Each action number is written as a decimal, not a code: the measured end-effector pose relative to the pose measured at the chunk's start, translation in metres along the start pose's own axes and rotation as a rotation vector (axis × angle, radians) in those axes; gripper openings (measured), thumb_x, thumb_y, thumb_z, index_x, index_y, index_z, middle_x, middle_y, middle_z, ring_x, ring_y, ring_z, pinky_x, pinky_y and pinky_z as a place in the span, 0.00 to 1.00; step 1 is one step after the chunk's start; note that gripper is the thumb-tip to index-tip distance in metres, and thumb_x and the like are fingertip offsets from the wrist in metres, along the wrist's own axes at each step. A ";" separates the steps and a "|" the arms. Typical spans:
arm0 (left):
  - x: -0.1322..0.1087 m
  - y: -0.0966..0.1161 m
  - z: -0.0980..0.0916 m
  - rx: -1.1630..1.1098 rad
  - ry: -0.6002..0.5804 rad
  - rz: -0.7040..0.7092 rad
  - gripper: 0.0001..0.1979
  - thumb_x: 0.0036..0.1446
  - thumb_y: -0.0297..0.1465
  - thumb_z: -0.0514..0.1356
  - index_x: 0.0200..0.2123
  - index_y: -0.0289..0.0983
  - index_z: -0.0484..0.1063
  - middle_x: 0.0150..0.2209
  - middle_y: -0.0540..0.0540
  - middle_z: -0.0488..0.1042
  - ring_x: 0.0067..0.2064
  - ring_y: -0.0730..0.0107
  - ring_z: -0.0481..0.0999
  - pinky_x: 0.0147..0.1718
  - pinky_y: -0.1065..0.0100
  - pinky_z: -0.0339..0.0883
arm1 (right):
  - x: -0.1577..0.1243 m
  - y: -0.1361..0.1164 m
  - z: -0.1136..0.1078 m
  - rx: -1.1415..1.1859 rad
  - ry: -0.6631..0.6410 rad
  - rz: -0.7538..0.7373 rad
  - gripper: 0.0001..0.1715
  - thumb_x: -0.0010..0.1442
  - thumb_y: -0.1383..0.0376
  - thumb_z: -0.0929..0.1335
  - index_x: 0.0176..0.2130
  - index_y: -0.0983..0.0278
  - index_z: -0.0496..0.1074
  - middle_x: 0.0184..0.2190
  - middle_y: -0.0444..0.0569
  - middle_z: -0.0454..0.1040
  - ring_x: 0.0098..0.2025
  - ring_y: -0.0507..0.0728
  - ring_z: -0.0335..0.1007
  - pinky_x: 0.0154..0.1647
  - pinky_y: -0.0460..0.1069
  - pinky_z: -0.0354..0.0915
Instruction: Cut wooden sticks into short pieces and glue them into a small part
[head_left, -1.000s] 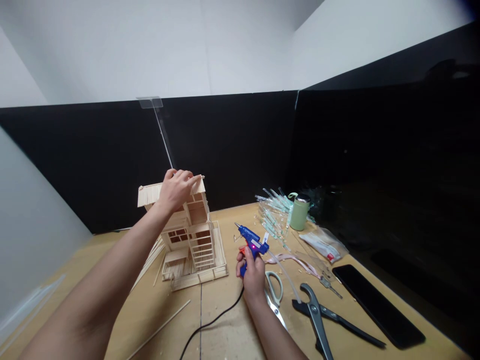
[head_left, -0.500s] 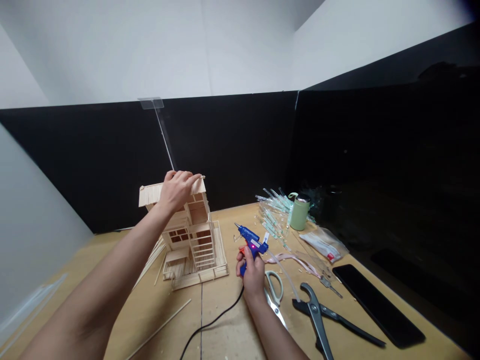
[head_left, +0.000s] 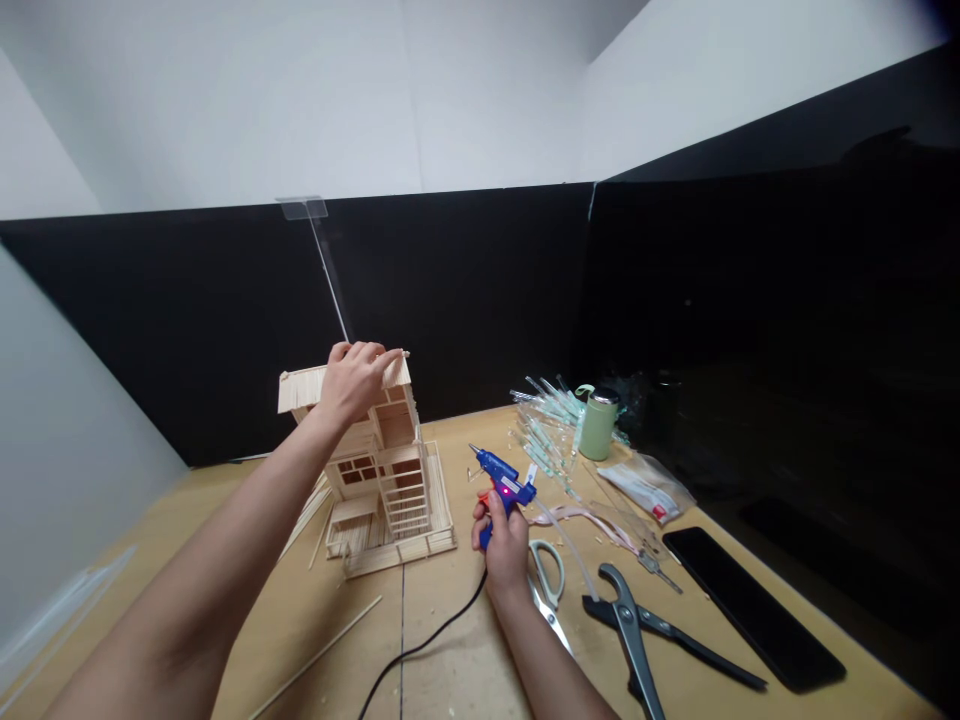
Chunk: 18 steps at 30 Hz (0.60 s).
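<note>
A model house (head_left: 401, 425) built of thin wooden sticks stands upright on the table, with a fenced deck and a small staircase in front. My left hand (head_left: 354, 378) lies over the top of its roof, fingers bent across the ridge, gripping it; the fingertips behind are partly hidden. To the right of the house, my right hand (head_left: 504, 545) is wrapped around the handle of a blue hot glue gun (head_left: 501, 470). A red light glows on the gun, its nozzle points up and left, apart from the house, and a clear glue stick trails from its back.
Scissors (head_left: 551, 590), pliers (head_left: 634, 630) and a black phone (head_left: 754, 610) lie to the right. Behind them are a green flask (head_left: 599, 425), wrapped glue sticks (head_left: 551, 425) and a plastic pouch (head_left: 649, 487). A loose stick (head_left: 319, 655) and the gun's black cord (head_left: 427, 643) lie in front.
</note>
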<state>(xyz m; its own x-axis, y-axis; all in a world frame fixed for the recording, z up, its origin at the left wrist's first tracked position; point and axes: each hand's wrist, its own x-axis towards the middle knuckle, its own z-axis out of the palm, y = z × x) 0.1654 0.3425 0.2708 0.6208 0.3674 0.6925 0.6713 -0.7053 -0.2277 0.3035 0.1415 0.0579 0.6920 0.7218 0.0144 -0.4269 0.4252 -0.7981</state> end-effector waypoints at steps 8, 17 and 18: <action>-0.009 0.019 -0.002 -0.057 0.168 -0.182 0.20 0.68 0.29 0.51 0.61 0.37 0.67 0.52 0.35 0.78 0.54 0.50 0.76 0.54 0.51 0.60 | -0.002 -0.002 0.001 0.018 -0.003 -0.012 0.33 0.52 0.38 0.74 0.32 0.65 0.72 0.21 0.40 0.69 0.13 0.46 0.60 0.12 0.43 0.54; -0.022 0.089 0.018 -0.271 -0.046 0.148 0.19 0.65 0.22 0.54 0.55 0.40 0.75 0.60 0.40 0.76 0.61 0.57 0.72 0.58 0.55 0.61 | -0.022 -0.037 -0.001 0.087 -0.026 -0.108 0.30 0.56 0.40 0.73 0.38 0.64 0.72 0.25 0.40 0.72 0.15 0.46 0.62 0.15 0.43 0.56; -0.024 0.091 0.019 -0.299 -0.047 0.154 0.14 0.65 0.23 0.56 0.49 0.39 0.77 0.55 0.40 0.79 0.59 0.57 0.74 0.60 0.55 0.60 | -0.028 -0.042 -0.004 0.093 -0.021 -0.114 0.30 0.56 0.41 0.73 0.38 0.64 0.72 0.25 0.40 0.72 0.15 0.46 0.61 0.14 0.42 0.56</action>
<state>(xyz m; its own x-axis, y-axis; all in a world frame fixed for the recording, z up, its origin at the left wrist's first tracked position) 0.2186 0.2809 0.2203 0.7284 0.2657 0.6315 0.4244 -0.8986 -0.1115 0.3043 0.1019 0.0884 0.7269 0.6770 0.1153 -0.3992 0.5532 -0.7312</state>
